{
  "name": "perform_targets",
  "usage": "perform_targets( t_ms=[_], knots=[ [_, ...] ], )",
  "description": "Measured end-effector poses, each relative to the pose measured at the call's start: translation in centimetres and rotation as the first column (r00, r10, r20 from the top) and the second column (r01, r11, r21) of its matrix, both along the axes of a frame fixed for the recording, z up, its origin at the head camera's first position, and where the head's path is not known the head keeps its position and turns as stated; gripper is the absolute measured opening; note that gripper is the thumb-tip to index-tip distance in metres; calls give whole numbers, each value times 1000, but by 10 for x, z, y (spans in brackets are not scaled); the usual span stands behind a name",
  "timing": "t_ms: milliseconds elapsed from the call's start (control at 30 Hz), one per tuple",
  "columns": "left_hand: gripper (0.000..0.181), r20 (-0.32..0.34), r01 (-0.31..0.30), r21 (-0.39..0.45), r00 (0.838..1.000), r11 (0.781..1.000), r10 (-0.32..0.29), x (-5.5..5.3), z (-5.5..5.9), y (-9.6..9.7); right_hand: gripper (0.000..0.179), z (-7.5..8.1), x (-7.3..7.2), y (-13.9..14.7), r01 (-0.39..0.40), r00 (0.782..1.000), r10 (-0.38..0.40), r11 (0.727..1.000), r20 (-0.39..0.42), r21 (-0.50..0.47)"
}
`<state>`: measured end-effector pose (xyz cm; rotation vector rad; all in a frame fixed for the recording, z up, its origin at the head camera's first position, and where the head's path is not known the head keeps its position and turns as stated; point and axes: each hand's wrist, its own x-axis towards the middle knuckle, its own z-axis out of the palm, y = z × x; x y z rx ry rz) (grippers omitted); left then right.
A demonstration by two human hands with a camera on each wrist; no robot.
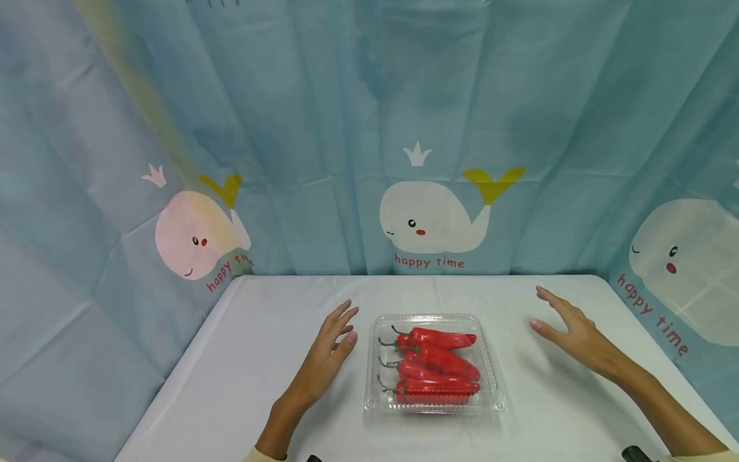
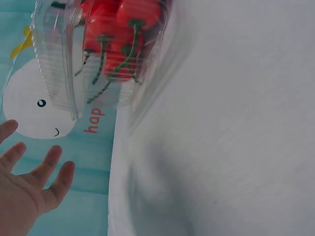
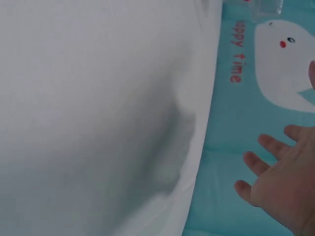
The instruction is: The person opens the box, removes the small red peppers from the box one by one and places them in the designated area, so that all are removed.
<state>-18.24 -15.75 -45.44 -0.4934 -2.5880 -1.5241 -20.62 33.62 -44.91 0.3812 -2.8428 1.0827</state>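
A clear plastic clamshell box with its lid down sits on the white table, holding several red peppers with green stems. In the left wrist view the peppers show stem-first through the wall of the box. My left hand hovers just left of the box, fingers spread and gripping nothing. On the other side, farther from the box, my right hand is held over the table with thumb and fingers apart. Both palms, left and right, are bare.
The white table has rounded far corners. Behind it and at both sides hangs a blue curtain printed with whales and lettering. Dark straps or devices show at the wrists along the bottom edge of the head view.
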Motion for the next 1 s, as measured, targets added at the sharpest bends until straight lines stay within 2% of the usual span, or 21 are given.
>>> perform_targets(
  t_ms=[333,567,733,1000],
  knots=[
    [51,83,45,44,995,998,-48,12,-14,3,79,-7,27,-23,-65,996,68,996,56,-66],
    [48,139,50,65,988,997,-59,20,-20,5,75,-10,42,-38,-138,989,143,984,44,-109],
    [50,160,77,71,983,994,-88,24,-25,3,77,-13,49,-45,-185,969,218,953,118,-240],
    [54,176,140,95,972,986,-155,27,-27,2,77,-12,58,-55,-183,923,296,898,244,-400]
  ],
)
